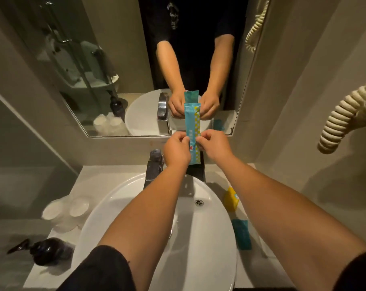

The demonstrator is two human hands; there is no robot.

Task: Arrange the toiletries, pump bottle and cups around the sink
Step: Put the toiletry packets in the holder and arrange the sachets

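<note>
Teal plastic toiletry sachet (192, 131) pinched upright by both hands, left hand (176, 149) and right hand (214, 146), far over white ceramic sink (133, 198); thin fingertip grip, may slip into basin.

I see a pale counter (106, 175) carrying the white sink (136, 206). Left of my left hand (176, 151), 2 cups (65, 208) stand side by side, with a dark pump bottle (50, 250) nearer me. Below my right hand (214, 147) lie a yellow packet (231, 198) and a teal packet (241, 234).
</note>
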